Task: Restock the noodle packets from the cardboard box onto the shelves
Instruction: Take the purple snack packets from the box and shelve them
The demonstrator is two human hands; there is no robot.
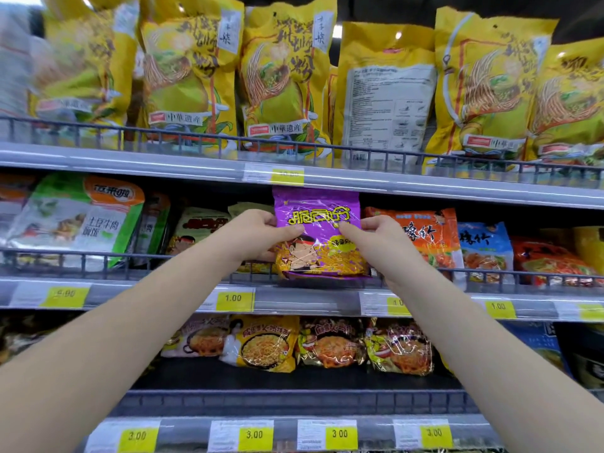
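Observation:
A purple noodle packet (318,233) with yellow lettering stands upright at the front of the middle shelf (294,297), its lower edge over the wire rail. My left hand (260,235) grips its left side, thumb across the front. My right hand (380,238) pinches its right side. Both arms reach up from below. The cardboard box is out of view.
An orange packet (428,238) and a blue one (483,248) stand right of the purple packet; green and beige packets sit left. Yellow bags (284,80) fill the top shelf. Several noodle packets (264,344) lie on the lower shelf. Yellow price tags (233,299) line the shelf edges.

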